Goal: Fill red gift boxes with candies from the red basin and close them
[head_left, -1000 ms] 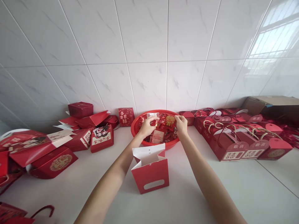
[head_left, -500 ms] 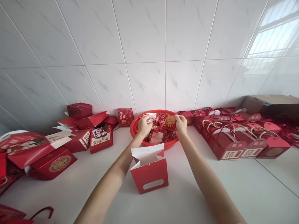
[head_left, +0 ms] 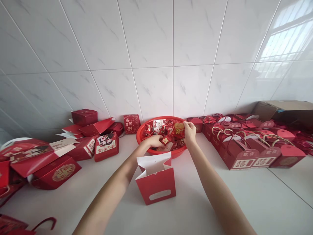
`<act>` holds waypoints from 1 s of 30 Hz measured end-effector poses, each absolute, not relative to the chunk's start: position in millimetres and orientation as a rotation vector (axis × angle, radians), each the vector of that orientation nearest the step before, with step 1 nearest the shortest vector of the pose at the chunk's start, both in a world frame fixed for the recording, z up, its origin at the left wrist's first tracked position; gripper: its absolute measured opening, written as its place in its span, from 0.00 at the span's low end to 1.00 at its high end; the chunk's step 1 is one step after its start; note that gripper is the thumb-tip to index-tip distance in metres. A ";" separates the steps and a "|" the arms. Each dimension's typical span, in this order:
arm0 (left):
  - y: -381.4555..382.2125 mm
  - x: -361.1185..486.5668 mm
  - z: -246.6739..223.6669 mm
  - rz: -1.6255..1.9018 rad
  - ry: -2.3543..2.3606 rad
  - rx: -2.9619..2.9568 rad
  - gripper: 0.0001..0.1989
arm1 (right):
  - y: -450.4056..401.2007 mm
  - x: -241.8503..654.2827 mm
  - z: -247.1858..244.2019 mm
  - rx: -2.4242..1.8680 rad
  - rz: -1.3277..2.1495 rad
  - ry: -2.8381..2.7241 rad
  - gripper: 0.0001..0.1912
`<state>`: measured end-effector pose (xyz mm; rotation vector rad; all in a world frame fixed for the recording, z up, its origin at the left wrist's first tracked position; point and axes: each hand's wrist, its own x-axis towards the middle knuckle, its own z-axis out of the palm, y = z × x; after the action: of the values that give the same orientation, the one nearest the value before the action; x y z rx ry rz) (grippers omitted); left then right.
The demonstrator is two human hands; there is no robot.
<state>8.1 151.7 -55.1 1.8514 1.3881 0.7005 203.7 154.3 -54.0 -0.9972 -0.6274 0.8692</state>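
Observation:
A red plastic basket (head_left: 179,152) holds several wrapped sweets and small packets. Inside its front left part, my left hand (head_left: 154,141) reaches with its fingers stretched to the right, their tips partly hidden among the wrappers. Close against those fingertips lies a red wrapped candy (head_left: 166,140) with gold marks. My right hand (head_left: 190,132), at the basket's right rim, pinches the edge of a red and gold packet (head_left: 179,129). Between my forearms stands a red paper box (head_left: 158,182), upright, its white-lined top open and a pale oval slot in its front.
Red gift boxes with rope handles (head_left: 246,156) stand in rows on the right, before a cardboard carton (head_left: 290,106). Unfolded and closed red boxes (head_left: 106,147) lie on the left. A red card box (head_left: 131,124) leans on the tiled wall (head_left: 153,88).
My left hand has moved down and toward the basket's front, uncovering a white and red packet. The gold-marked candy has shifted slightly. My right hand stays on its packet.

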 end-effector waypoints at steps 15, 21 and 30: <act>142.6 16.6 -39.7 0.258 1.302 1.887 0.06 | 148.9 201.9 -48.3 -0.993 0.868 -0.612 0.10; 137.7 20.4 -33.9 0.538 1.261 1.849 0.04 | 148.6 201.9 -50.6 -0.975 0.868 -0.634 0.11; 135.8 18.9 -29.9 1.055 1.196 1.449 0.12 | 150.8 202.6 -51.3 -0.977 0.868 -0.619 0.11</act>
<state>18.9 135.8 -29.9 1.4494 1.1963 1.0547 202.6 150.8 -51.3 -0.9767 -0.6187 0.8679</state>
